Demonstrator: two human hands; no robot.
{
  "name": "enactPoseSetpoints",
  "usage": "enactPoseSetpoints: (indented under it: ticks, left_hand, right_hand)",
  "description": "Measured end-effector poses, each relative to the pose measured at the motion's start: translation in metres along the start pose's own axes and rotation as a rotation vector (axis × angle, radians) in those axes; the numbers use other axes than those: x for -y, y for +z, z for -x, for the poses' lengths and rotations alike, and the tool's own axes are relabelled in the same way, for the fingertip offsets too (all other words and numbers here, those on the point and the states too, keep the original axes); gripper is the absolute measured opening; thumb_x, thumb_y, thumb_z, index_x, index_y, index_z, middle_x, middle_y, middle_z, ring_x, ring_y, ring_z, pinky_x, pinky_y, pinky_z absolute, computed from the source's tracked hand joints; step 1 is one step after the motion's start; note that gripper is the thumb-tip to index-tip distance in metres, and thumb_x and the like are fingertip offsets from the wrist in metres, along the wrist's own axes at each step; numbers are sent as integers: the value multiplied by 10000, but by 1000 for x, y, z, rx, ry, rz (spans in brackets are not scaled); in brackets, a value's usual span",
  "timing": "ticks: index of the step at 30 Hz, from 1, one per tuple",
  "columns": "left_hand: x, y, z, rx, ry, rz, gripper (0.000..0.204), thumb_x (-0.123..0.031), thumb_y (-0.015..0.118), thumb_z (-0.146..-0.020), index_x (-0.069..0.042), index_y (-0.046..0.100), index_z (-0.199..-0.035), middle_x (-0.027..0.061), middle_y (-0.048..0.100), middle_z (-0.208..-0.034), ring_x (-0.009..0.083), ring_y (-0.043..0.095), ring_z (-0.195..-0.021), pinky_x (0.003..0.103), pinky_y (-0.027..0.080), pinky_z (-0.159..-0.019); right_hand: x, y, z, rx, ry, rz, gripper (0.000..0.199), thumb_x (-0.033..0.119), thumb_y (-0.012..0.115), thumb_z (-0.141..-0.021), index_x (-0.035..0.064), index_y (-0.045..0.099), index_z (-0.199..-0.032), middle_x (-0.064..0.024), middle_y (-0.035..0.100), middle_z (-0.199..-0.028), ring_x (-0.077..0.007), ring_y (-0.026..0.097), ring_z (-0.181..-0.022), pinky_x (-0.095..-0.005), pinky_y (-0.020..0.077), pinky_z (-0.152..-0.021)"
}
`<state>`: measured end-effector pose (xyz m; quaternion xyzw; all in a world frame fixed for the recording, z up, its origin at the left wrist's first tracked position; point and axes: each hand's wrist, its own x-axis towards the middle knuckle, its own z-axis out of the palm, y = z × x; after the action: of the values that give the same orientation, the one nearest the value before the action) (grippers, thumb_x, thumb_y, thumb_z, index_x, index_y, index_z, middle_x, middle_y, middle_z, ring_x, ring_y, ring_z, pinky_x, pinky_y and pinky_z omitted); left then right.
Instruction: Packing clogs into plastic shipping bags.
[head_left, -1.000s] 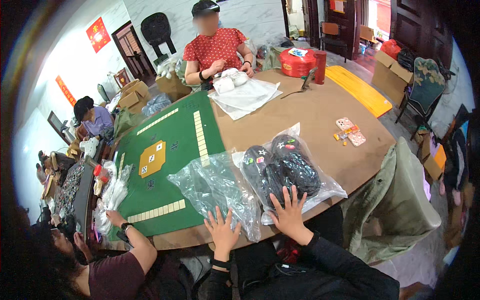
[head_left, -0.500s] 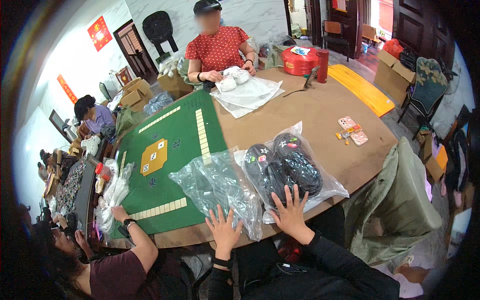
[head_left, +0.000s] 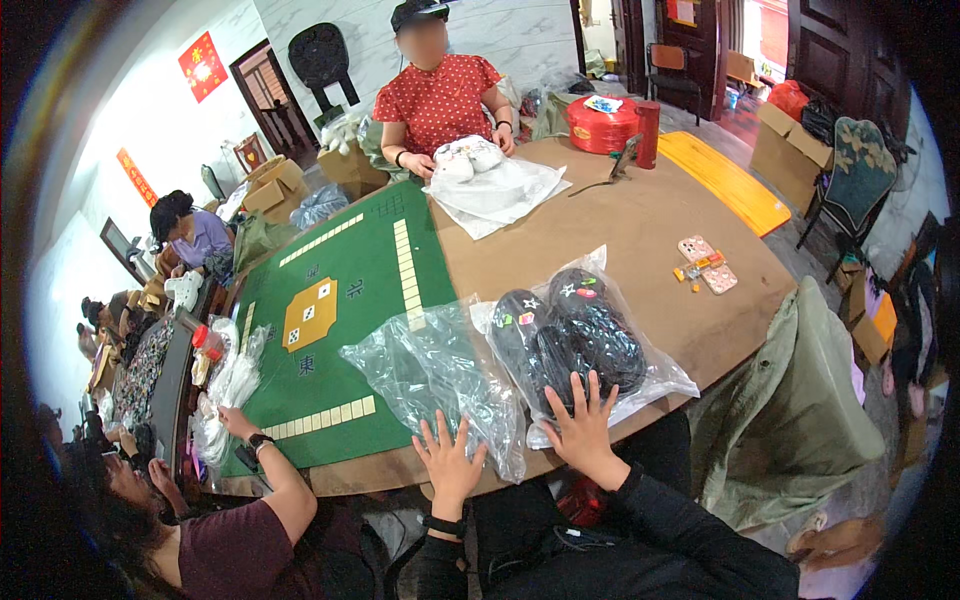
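Little has shifted: both hands stay flat, grip open, holding nothing. Left hand (head_left: 450, 465) rests on the empty clear plastic bag (head_left: 435, 372); right hand (head_left: 583, 428) on the clear bag of black clogs (head_left: 575, 335) on the brown worktop (head_left: 640, 230).

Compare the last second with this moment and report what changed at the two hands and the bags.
Nothing visibly changed. The left hand stays flat on the empty clear bag, and the right hand stays spread on the bag of black shoes. Nothing was picked up or released.
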<state>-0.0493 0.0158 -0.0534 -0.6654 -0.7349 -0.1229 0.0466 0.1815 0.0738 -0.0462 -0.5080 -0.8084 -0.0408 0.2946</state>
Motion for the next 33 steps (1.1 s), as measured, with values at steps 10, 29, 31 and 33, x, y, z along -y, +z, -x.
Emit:
enactPoseSetpoints:
  ticks: [10, 29, 31, 33]
  left_hand:
    - [0, 1, 0, -12, 3, -1, 591, -435, 603, -803, -175, 497, -1323, 192, 277, -1469, 461, 177, -1351, 621, 111, -1071]
    - [3, 5, 2, -13, 3, -21, 589, -464, 592, -809, -202, 496, -1328, 191, 268, -1473, 468, 191, -1342, 628, 115, -1064]
    - [3, 5, 1, -15, 6, -20, 587, -465, 593, -808, -200, 501, -1323, 191, 270, -1472, 469, 192, -1341, 628, 116, -1064]
    - [3, 6, 0, -18, 8, -15, 579, -463, 593, -808, -198, 509, -1316, 193, 273, -1470, 470, 192, -1339, 627, 116, -1064]
  right_hand:
    - [0, 0, 0, 3, 10, -9, 646, 383, 632, -812, 246, 378, -1390, -191, 199, -1471, -457, 127, -1360, -719, 59, -1002]
    - [1, 0, 0, -9, 5, -15, 651, 380, 630, -814, 247, 369, -1395, -189, 203, -1474, -460, 134, -1361, -720, 65, -1001]
    - [1, 1, 1, -8, 7, -15, 650, 378, 632, -810, 247, 371, -1392, -189, 208, -1470, -461, 147, -1354, -723, 76, -996]
    - [1, 0, 0, -7, 11, -17, 646, 377, 634, -808, 248, 379, -1387, -188, 210, -1468, -461, 154, -1350, -725, 81, -994]
